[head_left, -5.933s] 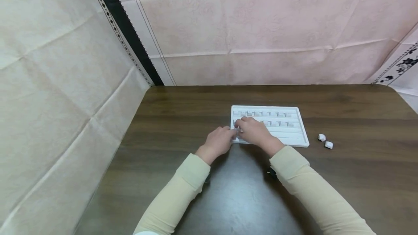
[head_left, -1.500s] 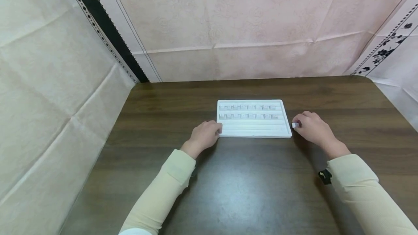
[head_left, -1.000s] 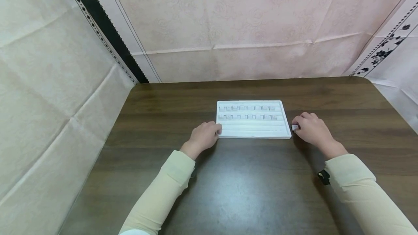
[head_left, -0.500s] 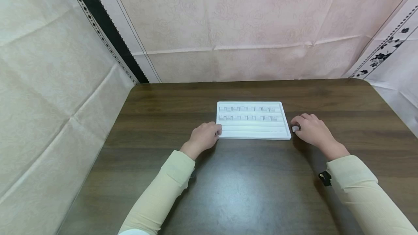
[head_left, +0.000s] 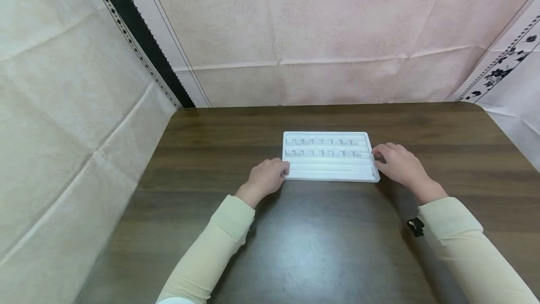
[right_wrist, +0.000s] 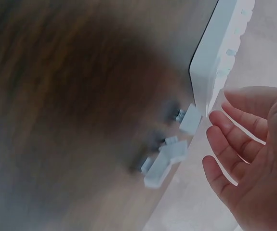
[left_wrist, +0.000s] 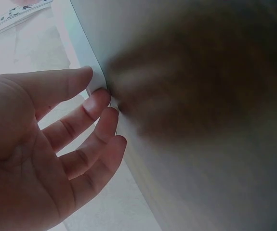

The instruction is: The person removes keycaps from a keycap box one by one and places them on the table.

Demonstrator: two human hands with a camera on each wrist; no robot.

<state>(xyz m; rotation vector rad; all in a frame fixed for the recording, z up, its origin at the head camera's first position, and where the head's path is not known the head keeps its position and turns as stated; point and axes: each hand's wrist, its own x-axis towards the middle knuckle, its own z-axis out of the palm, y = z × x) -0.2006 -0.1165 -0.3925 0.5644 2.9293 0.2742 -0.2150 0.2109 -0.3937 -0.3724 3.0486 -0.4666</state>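
Observation:
A flat white board with raised horizontal rails lies on the table. Its two upper rows carry several small clear pieces with thin markings. My left hand pinches the board's lower left edge, the thumb over the rim and fingertips at its side in the left wrist view. At the board's right edge is my right hand, thumb and fingers parted and loosely bent. In the right wrist view its fingertips sit right beside the board's corner. Small white blocks with greyish stubs lie by that corner, hidden under the hand in the head view.
The brown wooden table spreads around the board on all sides. Pale patterned cloth hangs behind the table's far edge, and another cloth hangs along the left.
Both hands earlier worked together at the board's left side. The right hand then moved to the right edge, where a white block showed at its fingertips; now it is slightly further left. The left hand stays put.

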